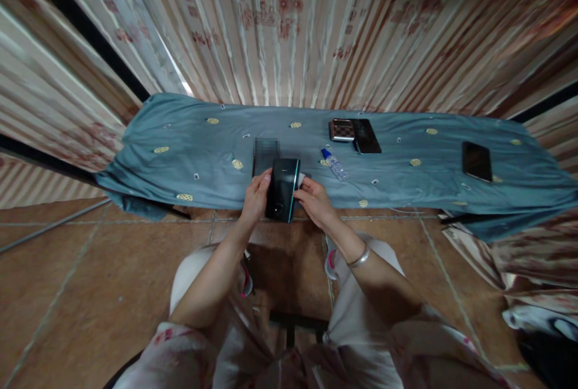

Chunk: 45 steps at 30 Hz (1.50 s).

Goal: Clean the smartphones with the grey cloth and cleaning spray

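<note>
Hands meet over the near edge of the blue-draped tabletop (pixel 180 136): the left hand (pixel 255 196) grips the dark smartphone (pixel 282 189) by its side, while the right hand (pixel 313 199) pinches a small cloth against its other edge. Further right lie a spray bottle (pixel 335 164), a checkered case (pixel 342 129), and another phone (pixel 477 161). Held past the edge, the smartphone could slip and hit the tiled floor (pixel 67 274).

Dim indoor light, perhaps daylight behind curtains (pixel 289 21); edges stretched, blurred.
</note>
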{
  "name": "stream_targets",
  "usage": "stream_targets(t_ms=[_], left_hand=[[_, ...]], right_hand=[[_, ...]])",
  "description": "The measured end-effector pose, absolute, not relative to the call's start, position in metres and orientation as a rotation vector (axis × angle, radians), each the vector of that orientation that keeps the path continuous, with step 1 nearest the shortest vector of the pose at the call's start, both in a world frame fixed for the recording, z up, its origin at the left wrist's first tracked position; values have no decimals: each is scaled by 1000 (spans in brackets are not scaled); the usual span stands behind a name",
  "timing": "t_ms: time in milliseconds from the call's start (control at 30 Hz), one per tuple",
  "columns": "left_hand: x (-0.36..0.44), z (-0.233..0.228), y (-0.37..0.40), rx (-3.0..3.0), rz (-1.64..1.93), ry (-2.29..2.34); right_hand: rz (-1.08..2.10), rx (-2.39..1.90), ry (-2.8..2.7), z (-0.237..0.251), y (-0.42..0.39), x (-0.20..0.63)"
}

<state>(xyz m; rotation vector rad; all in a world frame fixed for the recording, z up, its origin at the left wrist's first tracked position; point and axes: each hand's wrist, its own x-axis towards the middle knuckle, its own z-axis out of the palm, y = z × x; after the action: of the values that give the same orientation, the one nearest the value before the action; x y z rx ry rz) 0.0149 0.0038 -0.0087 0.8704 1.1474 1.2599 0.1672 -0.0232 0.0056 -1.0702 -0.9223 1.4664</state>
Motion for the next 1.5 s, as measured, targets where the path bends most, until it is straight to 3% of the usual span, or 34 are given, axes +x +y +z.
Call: stream_targets(t_ms=[200, 600, 1067, 1333, 1500], left_hand=[[11, -2, 3, 745, 1224, 1045], [29, 11, -13, 333, 970, 1057], [28, 12, -32, 272, 742, 612], [29, 16, -29, 261, 795, 620], [31, 14, -30, 361, 815, 665]], right_hand=[[1622, -985, -744, 12, -21, 171], [1636, -976, -820, 9, -16, 181], [1719, -910, -930, 24, -14, 191], [1556, -1029, -960, 12, -10, 185], [1119, -1168, -1108, 0, 0, 191]])
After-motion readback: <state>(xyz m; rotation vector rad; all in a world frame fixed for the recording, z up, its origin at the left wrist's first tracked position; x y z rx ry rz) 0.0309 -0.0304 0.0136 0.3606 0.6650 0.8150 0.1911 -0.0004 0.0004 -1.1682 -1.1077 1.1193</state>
